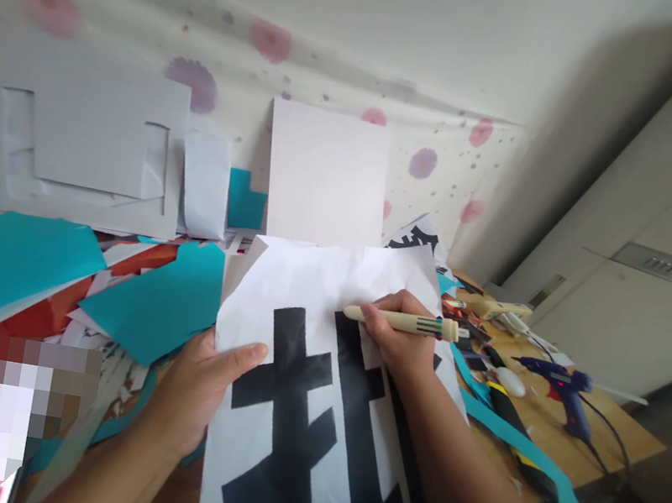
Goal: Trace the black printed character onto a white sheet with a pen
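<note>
A large white sheet (324,284) printed with thick black character strokes (293,381) slopes up in front of me. Its left edge is gripped by my left hand (207,376), thumb on the front and fingers behind. My right hand (403,334) holds a thick cream multicolour pen (410,324) and rests on the upper right of the sheet. The pen's tip points left, at the top end of the middle black stroke.
Teal sheets (162,301) and paper scraps lie at the left. White boards (329,174) lean against the flowered cloth behind. On the right of the wooden table (620,428) are a blue glue gun (566,390), a power strip (498,310), teal strips (528,448) and cords.
</note>
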`<state>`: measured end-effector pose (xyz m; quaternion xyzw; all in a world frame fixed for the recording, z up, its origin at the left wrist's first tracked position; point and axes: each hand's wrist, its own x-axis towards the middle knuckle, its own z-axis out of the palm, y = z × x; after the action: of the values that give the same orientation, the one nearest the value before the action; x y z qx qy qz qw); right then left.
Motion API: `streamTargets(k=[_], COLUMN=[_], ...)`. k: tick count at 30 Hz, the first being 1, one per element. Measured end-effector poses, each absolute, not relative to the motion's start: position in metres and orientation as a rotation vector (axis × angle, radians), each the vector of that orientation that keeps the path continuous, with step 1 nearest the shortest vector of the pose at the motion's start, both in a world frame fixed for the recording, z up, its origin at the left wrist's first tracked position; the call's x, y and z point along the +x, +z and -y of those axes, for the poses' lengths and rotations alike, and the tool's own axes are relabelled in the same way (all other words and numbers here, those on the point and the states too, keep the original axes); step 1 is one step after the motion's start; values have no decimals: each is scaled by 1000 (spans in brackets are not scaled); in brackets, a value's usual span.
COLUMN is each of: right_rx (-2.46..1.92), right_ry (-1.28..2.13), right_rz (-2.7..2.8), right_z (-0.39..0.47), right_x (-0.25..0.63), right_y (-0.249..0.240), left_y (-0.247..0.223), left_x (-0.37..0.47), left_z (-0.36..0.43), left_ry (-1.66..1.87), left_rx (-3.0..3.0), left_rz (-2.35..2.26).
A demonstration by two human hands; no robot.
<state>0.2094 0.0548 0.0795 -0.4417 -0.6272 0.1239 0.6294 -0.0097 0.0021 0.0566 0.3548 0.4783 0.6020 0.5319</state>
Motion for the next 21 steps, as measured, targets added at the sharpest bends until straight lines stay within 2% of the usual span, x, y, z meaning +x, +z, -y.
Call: streamTargets(k=[10,21], right_rx=[-986,-952], right_ry=[377,305], right_rz=[1425,1492], right_z=[-55,-51], right_x=[210,207], right_y=[77,82], left_y=[52,55], left_x=[-12,-10], left_z=[-3,-2], left_ry=[1389,1414], left_rx=[841,870], left_rz=[-1073,-985])
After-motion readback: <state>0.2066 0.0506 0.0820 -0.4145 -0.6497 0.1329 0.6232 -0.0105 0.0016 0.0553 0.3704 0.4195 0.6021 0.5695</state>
